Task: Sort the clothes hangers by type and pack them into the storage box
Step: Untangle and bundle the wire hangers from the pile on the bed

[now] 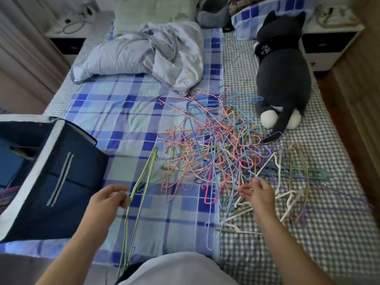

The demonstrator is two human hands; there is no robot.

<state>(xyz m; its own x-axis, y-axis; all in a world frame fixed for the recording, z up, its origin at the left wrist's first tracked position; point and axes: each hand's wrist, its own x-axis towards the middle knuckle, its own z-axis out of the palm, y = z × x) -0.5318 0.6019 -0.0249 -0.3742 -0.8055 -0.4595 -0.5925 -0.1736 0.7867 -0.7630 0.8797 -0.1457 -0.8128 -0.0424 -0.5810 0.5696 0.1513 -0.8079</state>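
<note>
At left edge of frame, cut off: navy fabric storage box (61, 177) with white trim, inside mostly hidden. Centre right on checked bed (123, 112): tangled heap of thin wire hangers (216, 145), pink, blue, purple, white; single ones hard to separate. Left hand (110, 199) pinching slim green hangers (139, 192). Right hand (258, 191) pinching a white hanger (265, 164) at heap's lower edge.

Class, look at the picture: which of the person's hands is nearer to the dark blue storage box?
Left. The left hand, gripping green hangers, is just right of the storage box; the right hand reaches into the hanger pile, farther off.
</note>
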